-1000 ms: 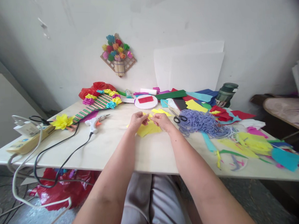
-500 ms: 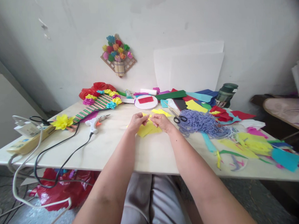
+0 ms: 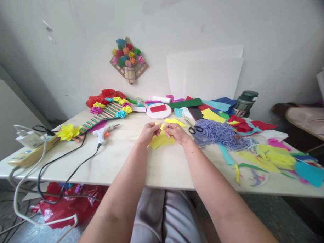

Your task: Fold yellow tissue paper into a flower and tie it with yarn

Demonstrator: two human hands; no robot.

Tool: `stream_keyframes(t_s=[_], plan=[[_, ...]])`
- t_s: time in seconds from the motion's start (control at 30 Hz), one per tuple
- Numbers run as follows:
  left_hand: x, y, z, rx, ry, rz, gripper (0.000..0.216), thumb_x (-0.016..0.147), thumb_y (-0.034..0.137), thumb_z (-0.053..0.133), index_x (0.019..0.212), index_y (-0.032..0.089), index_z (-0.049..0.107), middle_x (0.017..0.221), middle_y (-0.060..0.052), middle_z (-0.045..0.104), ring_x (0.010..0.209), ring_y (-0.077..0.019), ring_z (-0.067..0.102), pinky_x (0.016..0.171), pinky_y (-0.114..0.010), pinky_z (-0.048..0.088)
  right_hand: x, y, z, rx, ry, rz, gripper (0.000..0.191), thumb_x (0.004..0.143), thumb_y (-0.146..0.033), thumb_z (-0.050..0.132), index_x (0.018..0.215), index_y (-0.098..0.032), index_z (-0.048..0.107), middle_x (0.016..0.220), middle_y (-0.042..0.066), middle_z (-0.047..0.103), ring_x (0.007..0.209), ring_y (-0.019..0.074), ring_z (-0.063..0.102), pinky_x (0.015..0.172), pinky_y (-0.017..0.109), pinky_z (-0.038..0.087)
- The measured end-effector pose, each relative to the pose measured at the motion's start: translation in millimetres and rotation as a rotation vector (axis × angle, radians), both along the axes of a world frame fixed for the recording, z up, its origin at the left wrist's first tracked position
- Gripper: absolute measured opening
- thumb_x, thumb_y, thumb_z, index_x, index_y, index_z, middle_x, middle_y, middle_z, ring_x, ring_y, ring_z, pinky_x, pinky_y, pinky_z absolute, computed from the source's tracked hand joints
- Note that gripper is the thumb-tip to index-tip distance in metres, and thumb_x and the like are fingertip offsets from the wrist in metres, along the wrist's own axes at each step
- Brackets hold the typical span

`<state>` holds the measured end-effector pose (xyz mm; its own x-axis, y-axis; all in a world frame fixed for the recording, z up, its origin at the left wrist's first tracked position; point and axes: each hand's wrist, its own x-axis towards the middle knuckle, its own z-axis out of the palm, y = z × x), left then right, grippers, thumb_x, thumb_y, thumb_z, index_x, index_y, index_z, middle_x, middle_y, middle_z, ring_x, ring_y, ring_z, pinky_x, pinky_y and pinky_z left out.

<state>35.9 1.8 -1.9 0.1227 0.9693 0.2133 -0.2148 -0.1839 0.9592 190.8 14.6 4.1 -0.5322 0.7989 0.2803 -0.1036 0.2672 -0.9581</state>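
Observation:
Over the middle of the table, my left hand (image 3: 150, 131) and my right hand (image 3: 178, 132) face each other, closed, thumbs and fingers pinched. Between the fingertips shows a small yellow piece of crepe paper (image 3: 162, 128), gripped from both sides. Just below lie more yellow crepe paper sheets (image 3: 159, 142), partly covered by my fingers. Farther back is another yellow paper piece (image 3: 175, 122). Black-handled scissors (image 3: 195, 129) rest to the right of my right hand.
Left: a glue gun (image 3: 101, 133), a striped panel with paper flowers (image 3: 105, 114) and a power strip (image 3: 34, 152) with trailing cords. Behind: a white round fan (image 3: 158, 114) bearing red paper. Right: purple yarn (image 3: 221, 134), coloured paper scraps (image 3: 276, 157) and a green jar (image 3: 246, 103).
Both hands stay in nearly the same place, still pinching the yellow crepe paper. Only a very slight shift of the view shows.

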Motion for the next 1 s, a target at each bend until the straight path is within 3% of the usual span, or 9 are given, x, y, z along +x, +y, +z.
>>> stream_keyframes(t_s=[0.17,0.5,0.7,1.0], plan=[[0.1,1.1,-0.5,-0.045,-0.072,-0.031,0.031,0.064,0.040,0.066,0.062,0.014,0.048,0.048,0.002,0.053,0.039,-0.0042,0.043,0.040,-0.018,0.029,-0.6,-2.1,1.9,-0.015,0.001,0.029,0.026,0.066,-0.041,0.061,0.064,-0.016,0.055,0.045,-0.006,0.044,0.040,0.0059,0.036,0.045,0.021,0.030],[0.4,8.2,-4.6,-0.057,-0.109,0.054,0.035,0.066,0.046,0.063,0.065,0.015,0.047,0.047,0.001,0.052,0.036,-0.0047,0.042,0.037,-0.018,0.027,-3.9,-2.8,0.8,0.081,-0.037,-0.050,0.029,0.071,-0.042,0.055,0.058,-0.016,0.052,0.042,-0.006,0.043,0.040,0.0060,0.034,0.046,0.022,0.027],[1.2,3.9,-1.2,-0.056,-0.129,0.003,0.036,0.065,0.046,0.064,0.063,0.015,0.047,0.050,0.001,0.053,0.037,-0.0046,0.043,0.038,-0.018,0.029,-4.1,-1.8,0.6,0.094,-0.042,-0.079,0.031,0.070,-0.044,0.055,0.058,-0.016,0.051,0.043,-0.006,0.042,0.041,0.0058,0.033,0.045,0.021,0.028],[0.9,1.6,-0.8,-0.017,0.024,-0.002,0.037,0.061,0.046,0.067,0.062,0.014,0.050,0.048,0.002,0.050,0.037,-0.0036,0.040,0.037,-0.019,0.025,-4.0,-0.5,-2.0,0.115,-0.068,-0.081,0.033,0.071,-0.044,0.055,0.054,-0.017,0.048,0.043,-0.006,0.042,0.040,0.0061,0.035,0.045,0.021,0.029]])
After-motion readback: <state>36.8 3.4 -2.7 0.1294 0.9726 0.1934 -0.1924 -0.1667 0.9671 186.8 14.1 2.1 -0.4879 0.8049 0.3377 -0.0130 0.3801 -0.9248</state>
